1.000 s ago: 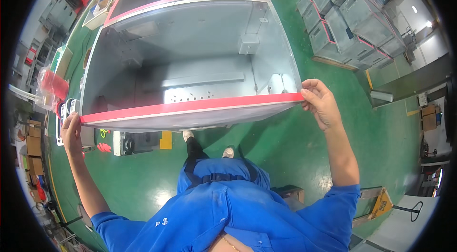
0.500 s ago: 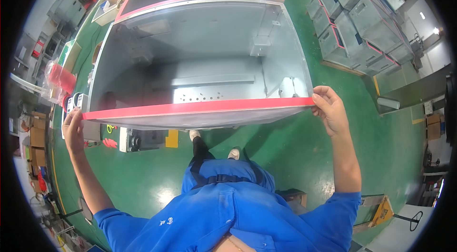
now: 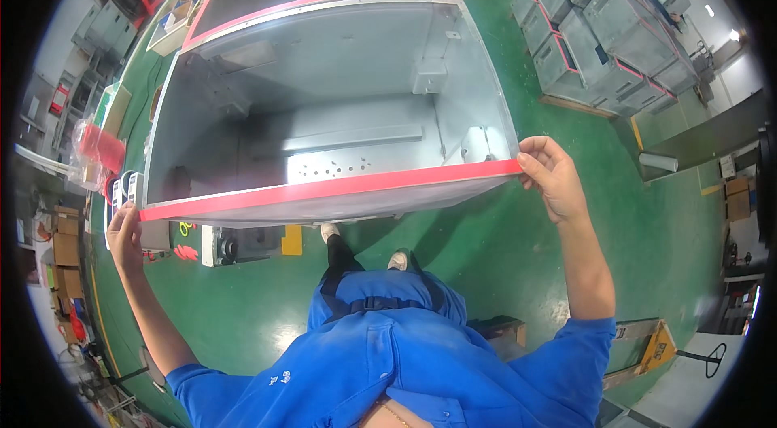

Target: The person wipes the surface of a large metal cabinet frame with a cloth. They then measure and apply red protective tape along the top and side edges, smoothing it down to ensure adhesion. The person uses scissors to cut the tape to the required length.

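The fingers of the left hand (image 3: 125, 235) and the right hand (image 3: 557, 185) are pinching opposite ends of the pink tape strip (image 3: 340, 185), which runs along the near edge of the open metal cabinet (image 3: 473, 72). Such wide holding probably serves to make it straight.

I saw a box-shaped grey metal cabinet (image 3: 340, 64), its open side facing up, its inside darker toward the left. Its left, right and far rims showed bare metal. A flat pinkish-red strip (image 3: 340, 187) ran straight along the near edge, corner to corner; whether stuck down, I couldn't tell.
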Available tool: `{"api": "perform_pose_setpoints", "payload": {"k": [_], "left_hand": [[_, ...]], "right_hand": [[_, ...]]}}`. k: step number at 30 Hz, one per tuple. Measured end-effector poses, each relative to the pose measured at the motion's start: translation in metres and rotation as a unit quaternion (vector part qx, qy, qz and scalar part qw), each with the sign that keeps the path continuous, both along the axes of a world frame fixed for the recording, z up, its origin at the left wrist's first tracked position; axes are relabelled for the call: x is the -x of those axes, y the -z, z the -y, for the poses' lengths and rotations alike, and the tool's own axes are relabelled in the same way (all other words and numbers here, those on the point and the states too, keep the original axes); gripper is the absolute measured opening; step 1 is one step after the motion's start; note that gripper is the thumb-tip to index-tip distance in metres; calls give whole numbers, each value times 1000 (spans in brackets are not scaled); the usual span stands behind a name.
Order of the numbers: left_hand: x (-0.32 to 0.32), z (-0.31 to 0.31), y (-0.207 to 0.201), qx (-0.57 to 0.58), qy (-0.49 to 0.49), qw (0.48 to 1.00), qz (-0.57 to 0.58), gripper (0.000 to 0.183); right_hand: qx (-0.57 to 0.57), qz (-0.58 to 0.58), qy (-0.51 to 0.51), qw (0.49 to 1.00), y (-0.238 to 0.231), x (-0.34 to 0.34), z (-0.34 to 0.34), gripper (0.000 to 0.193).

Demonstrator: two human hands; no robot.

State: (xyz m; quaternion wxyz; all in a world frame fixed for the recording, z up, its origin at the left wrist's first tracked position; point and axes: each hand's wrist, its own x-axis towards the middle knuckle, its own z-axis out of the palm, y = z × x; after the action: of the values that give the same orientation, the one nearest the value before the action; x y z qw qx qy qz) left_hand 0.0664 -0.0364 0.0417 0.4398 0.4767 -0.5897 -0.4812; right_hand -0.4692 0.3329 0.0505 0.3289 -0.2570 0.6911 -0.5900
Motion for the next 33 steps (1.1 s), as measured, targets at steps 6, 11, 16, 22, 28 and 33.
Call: {"api": "perform_pose_setpoints", "payload": {"k": [6,11,16,22,28,33], "left_hand": [[18,-6,-4,22,31,999,34,9],[26,-11,-8,19,13,999,46,11],[30,-13,-9,18,1,998,67,16],[27,-8,-7,15,12,998,57,15],[32,-10,-7,24,20,999,44,14],[28,-7,-4,22,8,999,44,13]], "right_hand": [[-15,-27,-11,999,-2,2,2,25],[-11,-30,0,999,2,1,0,26],[1,-29,7,1000,2,-3,0,26],[8,-45,13,999,1,-7,0,26],[30,-122,27,992,6,-10,-2,25],[66,-326,83,940,9,-25,1,24]]}}
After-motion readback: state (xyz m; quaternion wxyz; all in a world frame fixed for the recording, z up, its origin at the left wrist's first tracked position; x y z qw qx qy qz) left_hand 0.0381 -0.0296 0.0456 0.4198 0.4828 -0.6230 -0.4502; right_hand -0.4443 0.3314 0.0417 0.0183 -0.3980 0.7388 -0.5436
